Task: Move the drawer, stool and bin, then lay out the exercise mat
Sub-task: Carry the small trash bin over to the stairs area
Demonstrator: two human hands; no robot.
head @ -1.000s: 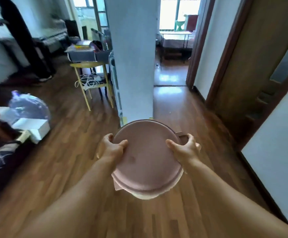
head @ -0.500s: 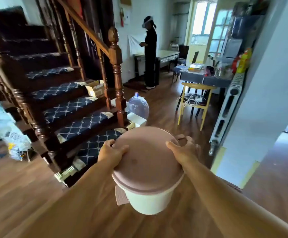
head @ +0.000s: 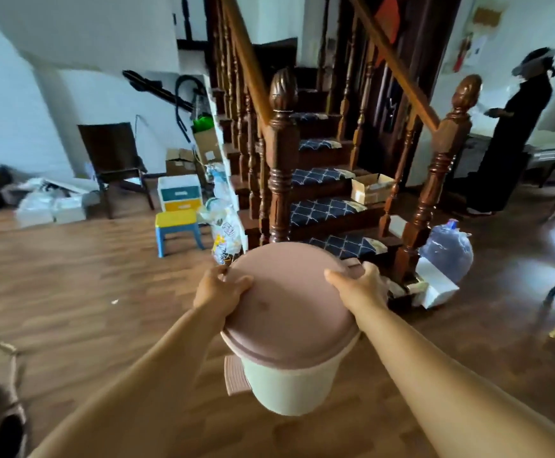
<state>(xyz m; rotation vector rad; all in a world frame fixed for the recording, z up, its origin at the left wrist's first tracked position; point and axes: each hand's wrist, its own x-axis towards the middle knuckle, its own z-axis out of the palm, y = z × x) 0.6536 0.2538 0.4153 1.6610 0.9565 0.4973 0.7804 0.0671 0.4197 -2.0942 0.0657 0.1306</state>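
- Wooden plank floor (head: 71, 292), beneath the held bin (head: 289, 325).
- Stool (head: 177, 229), yellow-topped: standing far left of grip.
- Drawer unit (head: 179, 193): behind stool.
- Bagged water bottle (head: 448, 249): right of grip.

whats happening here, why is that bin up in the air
A person is carrying the bin in both hands, the left hand and right hand gripping opposite sides of its pink lid, which is shut. It hangs clear of the wooden floor. Ahead, by the staircase, stand the small stool and, behind it, the drawer unit. No exercise mat is in view.
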